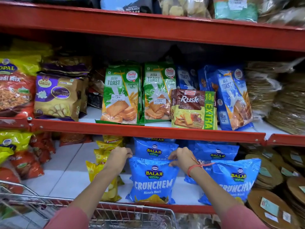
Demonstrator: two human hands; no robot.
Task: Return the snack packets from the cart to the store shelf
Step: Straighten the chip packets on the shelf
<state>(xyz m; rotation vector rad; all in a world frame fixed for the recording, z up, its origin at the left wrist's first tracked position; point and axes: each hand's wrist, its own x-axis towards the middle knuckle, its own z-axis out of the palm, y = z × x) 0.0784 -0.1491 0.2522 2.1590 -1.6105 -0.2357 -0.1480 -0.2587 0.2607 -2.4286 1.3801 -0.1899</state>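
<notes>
A blue Balaji Crunchem wafers packet [152,180] stands upright at the front of the lower shelf [66,180]. My left hand [119,156] pinches its top left corner and my right hand [181,157] pinches its top right corner. More blue Balaji packets [214,152] stand behind it, and another [236,179] stands to its right. Yellow chip packets [102,164] stand in a row just left of my left arm. The wire shopping cart [128,214] sits below my arms, at the bottom of the view.
The red shelf edge [148,131] runs right above my hands. The shelf above holds toast packets [122,95] and a Rusk pack [194,109]. Red and yellow mix bags [24,157] fill the lower left. Round flat stacks [270,176] crowd the right side.
</notes>
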